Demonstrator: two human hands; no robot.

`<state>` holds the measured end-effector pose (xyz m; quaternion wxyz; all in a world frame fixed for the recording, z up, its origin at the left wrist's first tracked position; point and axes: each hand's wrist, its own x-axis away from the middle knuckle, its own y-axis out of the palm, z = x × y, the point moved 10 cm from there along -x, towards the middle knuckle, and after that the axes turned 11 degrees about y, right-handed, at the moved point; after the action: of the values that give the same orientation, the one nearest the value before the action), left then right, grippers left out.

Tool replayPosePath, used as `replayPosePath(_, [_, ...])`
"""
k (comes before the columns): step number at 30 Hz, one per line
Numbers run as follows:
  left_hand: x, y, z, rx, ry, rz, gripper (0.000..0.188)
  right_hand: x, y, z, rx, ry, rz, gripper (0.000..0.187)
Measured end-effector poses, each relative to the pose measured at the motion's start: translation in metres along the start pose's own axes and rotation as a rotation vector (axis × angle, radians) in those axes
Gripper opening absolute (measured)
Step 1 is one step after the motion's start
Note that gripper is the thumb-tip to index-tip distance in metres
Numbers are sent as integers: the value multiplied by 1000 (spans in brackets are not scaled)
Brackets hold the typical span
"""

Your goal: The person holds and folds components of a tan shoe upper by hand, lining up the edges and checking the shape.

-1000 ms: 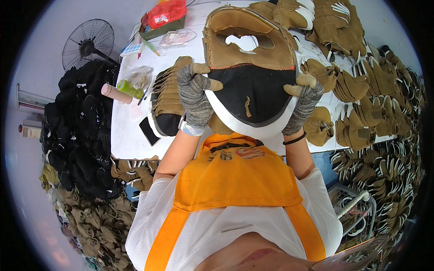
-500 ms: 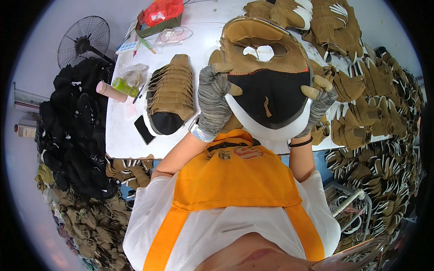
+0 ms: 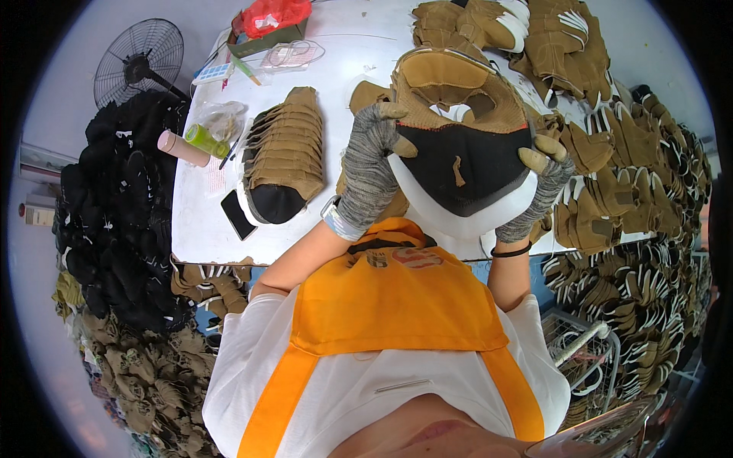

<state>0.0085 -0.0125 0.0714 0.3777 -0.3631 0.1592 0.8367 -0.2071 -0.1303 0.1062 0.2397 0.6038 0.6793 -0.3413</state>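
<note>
Close in front of me, raised above the white table, is a brown and black shoe upper with a white edge at the toe. My left hand, in a grey knit glove with tan fingertips, grips its left side. Opposite it, my right hand, gloved alike, grips the right side. Both thumbs press on the black toe part; most other fingers are hidden behind it. A small brown scrap or mark shows on the black. To the left lies an overlapping row of similar uppers.
A phone, a pink bottle and a green one are at the table's left. Behind them stands a box with a red bag. Piles of brown uppers fill the right; black ones hang left near a fan.
The shoe upper has shifted slightly right in both hands and its far end has tipped, so its opening looks narrower. Both hands keep their grip.
</note>
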Motion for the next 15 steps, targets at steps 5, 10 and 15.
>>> replayPosePath(5, [2,2,-3,-16,14,-18,21,-1,-3,12,-2,-9,-23,17])
replayPosePath(10, [4,11,-9,121,7,-61,27,-6,-8,7,-143,63,56,19])
replayPosePath(15, [22,21,-39,43,-162,-220,39,-11,-6,-6,15,-32,-6,19])
